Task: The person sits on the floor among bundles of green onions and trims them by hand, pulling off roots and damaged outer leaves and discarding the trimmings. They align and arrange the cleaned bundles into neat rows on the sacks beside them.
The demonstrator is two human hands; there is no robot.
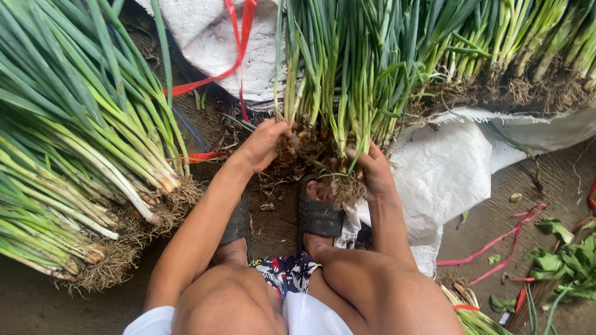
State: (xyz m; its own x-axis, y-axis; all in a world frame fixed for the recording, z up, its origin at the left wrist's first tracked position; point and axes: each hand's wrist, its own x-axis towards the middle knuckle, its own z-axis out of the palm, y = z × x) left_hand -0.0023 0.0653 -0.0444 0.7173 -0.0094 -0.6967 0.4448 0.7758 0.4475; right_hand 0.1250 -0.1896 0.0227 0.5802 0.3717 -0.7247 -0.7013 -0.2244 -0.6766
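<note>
The fingers (282, 130) of the left hand (263, 145) curl into the muddy root end of a clump of green onions (337, 73), and the fingers (360, 157) of the right hand (375, 171) close on the same root mass from the other side, so both hands are clamped on the clump. The clump stands nearly upright between the hands, its roots low, just above the person's dark sandals (318, 216), its long green leaves rising toward the top of the view.

The largest thing in sight is the heap of bundled green onions (66, 136) on the left, lying on the ground with white stems and soil-caked roots pointing toward the person's left leg. A second row of green onions (525, 41) lies along the upper right, roots down, resting on a white woven sack (463, 168) that spreads out beside the right forearm. Another white sack (207, 32) lies at the top, behind the held clump, with a red plastic strap (237, 37) trailing across it.

On the dirt floor (26, 316) at the right edge lies a patch of loose leafy greens (578, 257), and near it some red ties (505, 239). The person squats, bare knees at the bottom of the view, in white shorts (145, 331).
</note>
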